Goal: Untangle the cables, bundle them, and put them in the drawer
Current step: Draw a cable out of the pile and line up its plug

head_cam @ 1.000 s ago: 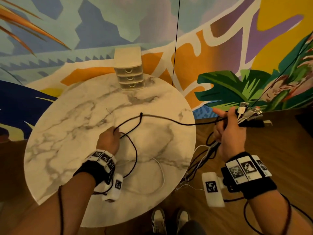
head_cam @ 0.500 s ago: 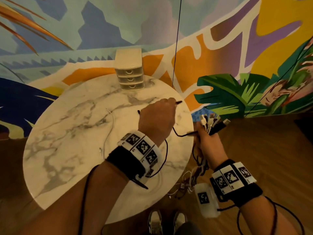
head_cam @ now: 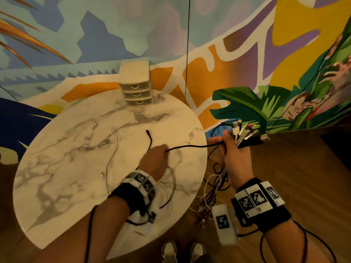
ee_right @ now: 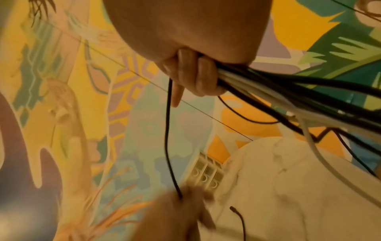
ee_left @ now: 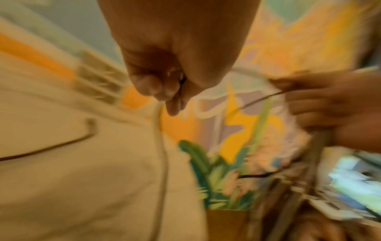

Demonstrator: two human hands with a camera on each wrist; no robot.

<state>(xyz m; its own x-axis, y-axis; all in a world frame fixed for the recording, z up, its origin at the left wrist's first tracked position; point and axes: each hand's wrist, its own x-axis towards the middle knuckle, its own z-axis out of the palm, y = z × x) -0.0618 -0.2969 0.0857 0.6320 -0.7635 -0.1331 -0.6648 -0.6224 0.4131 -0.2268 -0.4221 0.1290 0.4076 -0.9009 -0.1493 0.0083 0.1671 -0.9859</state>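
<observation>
Over the marble worktop [head_cam: 62, 168], left hand [head_cam: 154, 160] grip pinches a black cable [head_cam: 188, 147]; right hand [head_cam: 235, 160] grip clutches the cable bundle [head_cam: 245, 132] off the edge.

One round marble table [head_cam: 57, 186] carries one small drawer unit [head_cam: 135, 86] with three drawers. Two hands work: the left hand [head_cam: 154, 160] and right hand [head_cam: 235, 160]. The bundled cables [head_cam: 243, 131] are too many to count.

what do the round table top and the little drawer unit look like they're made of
Round table top: marble or a marble-look laminate, going by the white surface with grey veining and soft sheen; the pictures can't settle which.
Drawer unit: looks like plastic, with an opaque cream shell and three translucent drawer fronts with moulded curved pulls.
</observation>
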